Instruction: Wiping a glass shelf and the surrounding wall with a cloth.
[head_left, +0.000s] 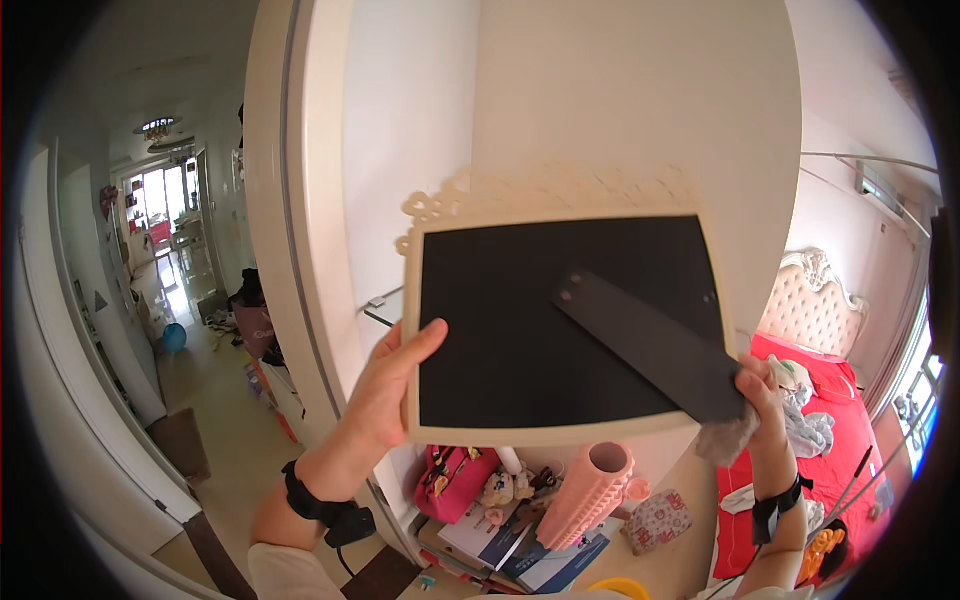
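Observation:
Raised before me is a cream picture frame (562, 435), its black backing (487, 322) facing me and a scrolled ornament along its upper edge. My left hand (394, 382) grips the left side, thumb resting on the backing. At the lower right corner, my right hand (761, 394) holds the frame by its dark hinged stand (645, 345), which slants across the backing. A grey cloth (727, 441) hangs bunched beneath the right fingers. Most of the right palm is hidden behind the stand.
A glass shelf edge (379, 315) juts from the white cabinet behind the frame. Below stand a pink foam roller (585, 499), a magenta bag (457, 484) and flat printed boxes (487, 532). A red-covered bed (832, 450) lies right; a hallway (180, 375) runs left.

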